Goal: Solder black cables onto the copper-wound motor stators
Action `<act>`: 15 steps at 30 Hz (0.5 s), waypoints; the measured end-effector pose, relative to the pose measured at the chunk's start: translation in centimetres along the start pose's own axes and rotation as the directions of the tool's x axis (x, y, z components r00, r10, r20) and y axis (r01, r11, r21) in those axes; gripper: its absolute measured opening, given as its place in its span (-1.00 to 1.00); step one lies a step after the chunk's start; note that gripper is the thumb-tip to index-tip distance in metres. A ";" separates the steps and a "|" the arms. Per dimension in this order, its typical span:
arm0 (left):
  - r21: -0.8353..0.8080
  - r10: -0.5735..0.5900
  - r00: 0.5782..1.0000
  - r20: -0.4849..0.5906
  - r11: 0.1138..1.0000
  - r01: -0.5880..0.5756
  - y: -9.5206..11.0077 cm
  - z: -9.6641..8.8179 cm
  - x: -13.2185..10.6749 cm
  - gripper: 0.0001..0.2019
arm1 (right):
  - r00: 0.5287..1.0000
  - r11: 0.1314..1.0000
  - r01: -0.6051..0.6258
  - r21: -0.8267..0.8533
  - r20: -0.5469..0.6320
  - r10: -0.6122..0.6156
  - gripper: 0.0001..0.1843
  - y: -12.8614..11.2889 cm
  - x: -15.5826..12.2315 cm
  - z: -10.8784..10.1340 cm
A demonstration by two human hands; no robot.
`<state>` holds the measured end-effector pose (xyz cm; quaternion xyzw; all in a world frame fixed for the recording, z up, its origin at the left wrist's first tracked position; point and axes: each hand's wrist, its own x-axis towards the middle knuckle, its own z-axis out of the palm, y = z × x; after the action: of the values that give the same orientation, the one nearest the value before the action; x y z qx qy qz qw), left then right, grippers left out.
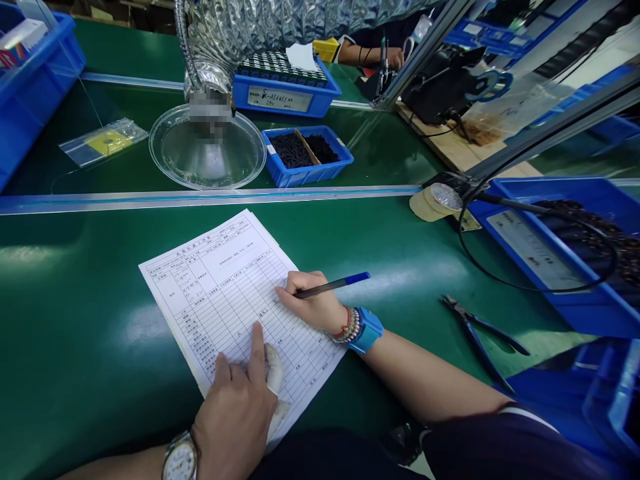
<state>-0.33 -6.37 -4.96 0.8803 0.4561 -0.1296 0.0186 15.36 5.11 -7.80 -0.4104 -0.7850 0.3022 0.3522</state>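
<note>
A printed form [227, 257] with a ruled table and some handwriting lies slanted on the green worktable, on what looks like more sheets. My right hand [315, 303] grips a ballpoint pen [333, 285] with a blue cap on its back end, the writing end hidden by my fingers at the form's right part. My left hand [237, 407] rests on the lower part of the form, index finger stretched out and the other fingers partly bent. White material [273, 373] that looks like a finger cover or wrap shows at its thumb side.
Diagonal cutters [483, 340] lie to the right, near a blue bin [550, 267] of dark parts and a tape roll [435, 202]. Behind the metal strip stand a clear fume hood [207, 150] and a small blue tray [307, 175]. Across the table, another person's hand [395, 58] is visible.
</note>
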 end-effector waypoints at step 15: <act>-0.145 -0.017 1.000 0.001 0.989 0.017 -1.1 -1.6 0.2 -0.59 | 0.989 0.994 -0.061 -0.096 -0.140 0.047 -0.78 -0.2 0.3 0.3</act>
<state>-0.78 -5.36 -3.37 0.8726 0.4718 -0.0962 0.0817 14.88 5.23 -7.74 -0.4683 -0.7617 0.2431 0.3761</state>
